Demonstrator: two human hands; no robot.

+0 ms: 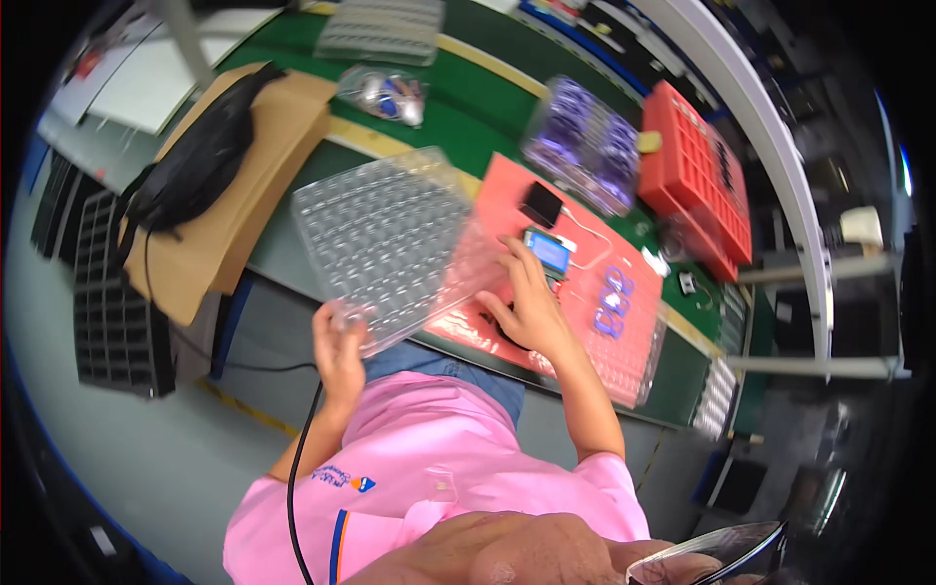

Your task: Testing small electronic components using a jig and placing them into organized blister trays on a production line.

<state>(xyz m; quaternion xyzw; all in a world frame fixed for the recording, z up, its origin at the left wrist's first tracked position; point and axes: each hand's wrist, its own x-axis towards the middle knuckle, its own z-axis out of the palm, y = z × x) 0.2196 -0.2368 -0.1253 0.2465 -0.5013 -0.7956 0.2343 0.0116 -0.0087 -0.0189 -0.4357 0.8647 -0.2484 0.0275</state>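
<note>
A clear plastic tray (375, 244) with rows of moulded pockets is tilted over the bench's near edge. My left hand (339, 356) grips its near left corner, fingers closed around the rim. My right hand (531, 307) is over the pink mat (585, 341), thumb and fingers spread beside the tray's right edge. Whether those fingers touch the tray, I cannot tell. Just past the fingertips lies a small device with a lit blue screen (547, 253). A black rectangular device (541, 205) with a white cable sits behind it. Several purple ring-shaped parts (612, 304) lie farther right on the mat.
A clear tray of purple parts (582, 141) stands behind the mat, with red slotted bins (694, 175) to its right. At the back are a bag of parts (385, 96) and another clear tray (382, 29). A cardboard box (283, 146) bearing a black bag (200, 161) is at left.
</note>
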